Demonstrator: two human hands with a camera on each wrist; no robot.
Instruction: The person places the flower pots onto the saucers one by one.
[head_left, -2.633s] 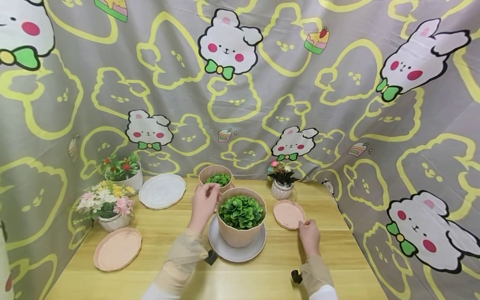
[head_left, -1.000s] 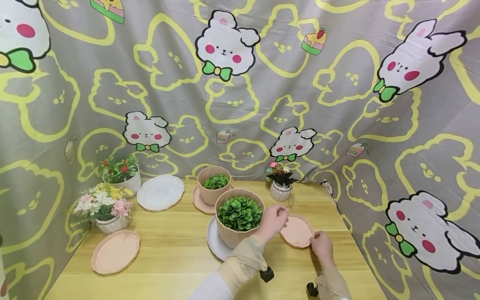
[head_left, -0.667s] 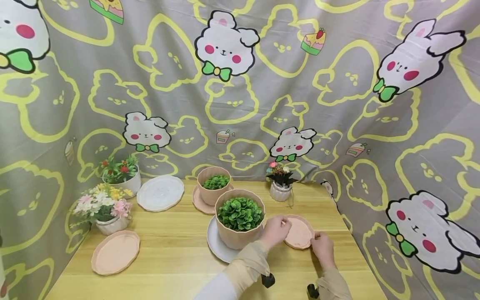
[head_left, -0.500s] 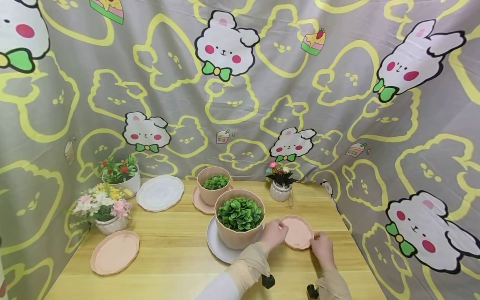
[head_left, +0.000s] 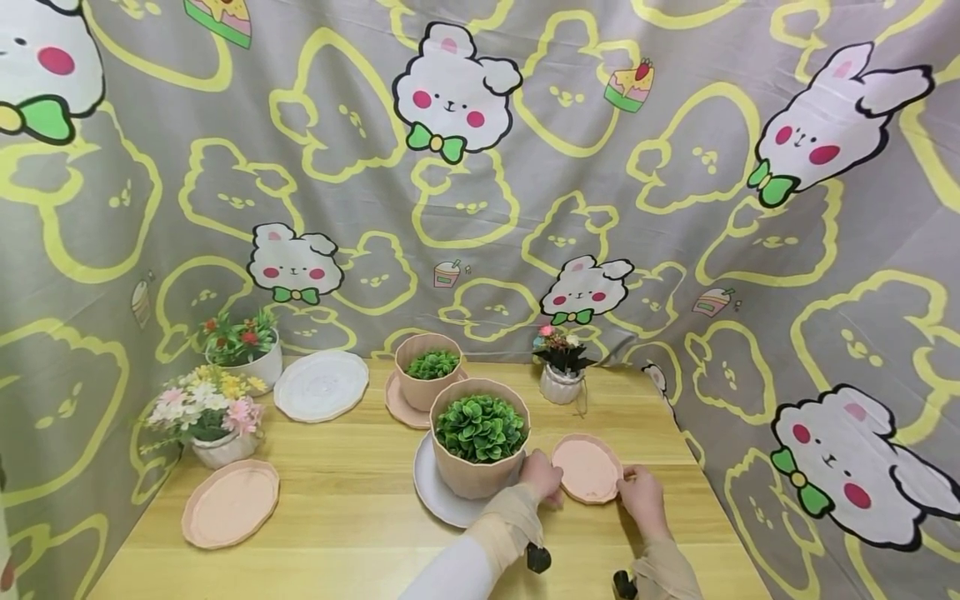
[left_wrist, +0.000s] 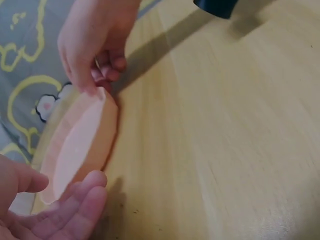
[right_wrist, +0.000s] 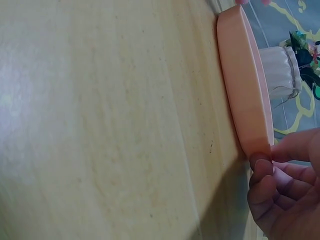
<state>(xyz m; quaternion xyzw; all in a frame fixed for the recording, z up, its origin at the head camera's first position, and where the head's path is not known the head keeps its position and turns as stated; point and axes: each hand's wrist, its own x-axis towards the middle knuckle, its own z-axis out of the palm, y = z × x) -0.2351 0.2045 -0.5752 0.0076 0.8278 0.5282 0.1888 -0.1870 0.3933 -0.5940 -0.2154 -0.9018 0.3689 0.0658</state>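
A round pink plant saucer (head_left: 588, 468) with a scalloped rim lies on the right part of the table. My right hand (head_left: 643, 493) pinches its right edge between thumb and fingers, and the right wrist view shows that grip on the rim (right_wrist: 250, 85). On the saucer's left side is my left hand (head_left: 542, 477), its thumb and fingers spread apart at the near rim in the left wrist view. Directly left of that hand stands a large pink pot (head_left: 480, 467) of green leaves, on a grey saucer (head_left: 435, 492).
Behind the large pot, a smaller pink pot (head_left: 427, 392) stands on a pink saucer (head_left: 397, 404). A small white flowerpot (head_left: 561, 383) is at the back right. On the left are a white saucer (head_left: 321, 386), another pink saucer (head_left: 231, 504) and two potted flower plants (head_left: 225, 450).
My left hand has left the small back pot, crossed right to the pink saucer, then drawn slightly off its rim. The saucer, in my right hand's grip, has come toward me.
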